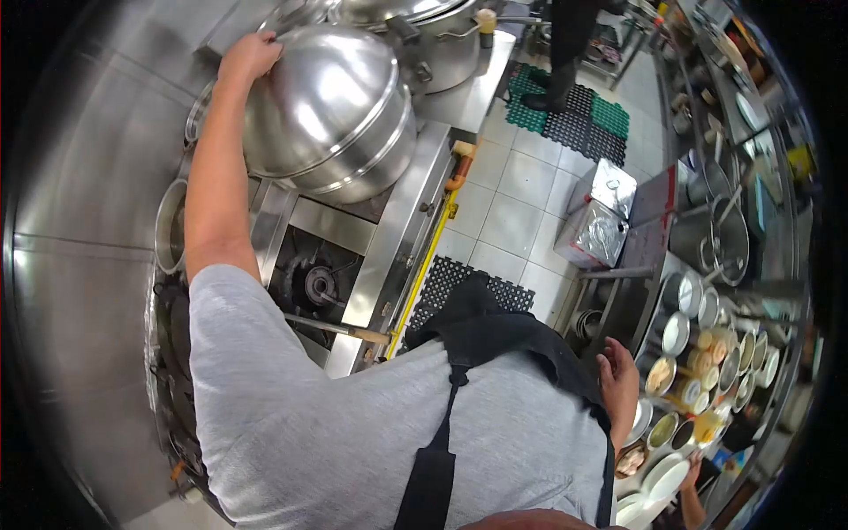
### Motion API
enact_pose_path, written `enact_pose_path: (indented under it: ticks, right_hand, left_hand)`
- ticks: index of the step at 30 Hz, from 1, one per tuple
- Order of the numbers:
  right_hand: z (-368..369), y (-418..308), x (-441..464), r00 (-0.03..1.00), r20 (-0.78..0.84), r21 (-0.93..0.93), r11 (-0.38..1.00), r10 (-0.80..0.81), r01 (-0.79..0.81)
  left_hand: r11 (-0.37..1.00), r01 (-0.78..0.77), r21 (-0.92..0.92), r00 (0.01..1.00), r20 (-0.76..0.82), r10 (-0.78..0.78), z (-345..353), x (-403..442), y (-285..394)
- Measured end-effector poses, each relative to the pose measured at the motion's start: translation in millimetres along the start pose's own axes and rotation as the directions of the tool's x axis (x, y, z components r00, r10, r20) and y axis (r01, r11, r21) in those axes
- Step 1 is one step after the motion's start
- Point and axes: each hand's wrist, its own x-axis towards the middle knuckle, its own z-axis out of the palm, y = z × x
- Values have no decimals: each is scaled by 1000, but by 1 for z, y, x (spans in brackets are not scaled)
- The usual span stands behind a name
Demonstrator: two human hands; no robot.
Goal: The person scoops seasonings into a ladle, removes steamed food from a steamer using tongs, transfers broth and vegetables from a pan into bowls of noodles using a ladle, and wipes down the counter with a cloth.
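Note:
My left hand (250, 57) reaches far forward and is closed at the top of a large domed steel lid (322, 93). Its fingers curl at the lid's crown, and any knob there is hidden beneath them. The lid sits on a wide steel pot (375, 168) on the stove. My right hand (620, 380) hangs at my side near the counter of small containers, fingers loosely bent and apart, holding nothing.
A bare burner (320, 284) with a wooden-handled tool (367, 335) across it lies nearer me. Another big pot (446, 53) stands beyond. Foil-topped tins (601, 231) stand on the tiled floor. A person in dark trousers (570, 44) stands ahead; another person's hand (692, 473) shows lower right.

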Motion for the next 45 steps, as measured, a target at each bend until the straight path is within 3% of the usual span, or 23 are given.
enact_pose_path:
  ticks: [3,8,9,11,12,14,15,17,20,24,27,29,33,38,42,45]
  right_hand:
    - [-1,-48,54,989,47,-72,987,-139,142]
    - [7,-71,116,958,177,-117,962,-224,246]
    - [6,-73,123,950,231,-152,957,-208,246]
    - [8,-70,137,937,304,-157,961,-170,225]
    - [8,-70,145,925,352,-160,964,-144,211]
    - [7,-70,162,916,368,-200,949,-157,243]
    - [7,-68,167,912,380,-241,935,-157,261]
    - [6,-56,180,906,375,-246,921,-197,302]
    - [5,-66,195,901,389,-276,908,-194,314]
    - [6,-85,203,887,438,-322,896,-145,306]
    - [13,-81,209,874,448,-306,887,-186,345]
    - [17,-73,213,864,463,-314,874,-200,371]
    - [22,-81,214,856,495,-348,869,-149,352]
    - [26,-86,220,855,510,-387,865,-89,321]
    - [30,-81,227,848,518,-411,838,-111,360]
    - [32,-85,228,850,521,-435,831,-80,346]
  left_hand:
    - [996,91,-14,992,88,-90,-15,-15,18]
    - [1000,9,0,986,-165,-8,-11,-14,-3]
    - [1000,22,7,989,-150,-20,-19,-14,-9]
    - [930,231,-284,969,-13,-245,-44,-15,-29]
    - [929,245,-279,966,-11,-258,-45,-13,-57]
    - [875,141,-464,974,-93,-206,-49,2,-111]
    - [875,148,-461,972,-95,-215,-56,2,-112]
    - [807,364,-466,923,65,-379,-79,-9,-111]
    - [766,425,-483,901,146,-408,-94,-17,-114]
    - [725,358,-588,922,97,-376,-83,-13,-131]
    - [717,511,-474,842,108,-529,-103,-27,-79]
    - [650,380,-658,890,69,-450,-107,-38,-64]
    - [654,426,-625,863,63,-501,-107,-38,-65]
    - [683,370,-630,908,88,-410,-98,-26,-98]
    - [695,339,-634,914,47,-403,-104,-32,-78]
    - [703,423,-572,875,57,-480,-105,-26,-86]
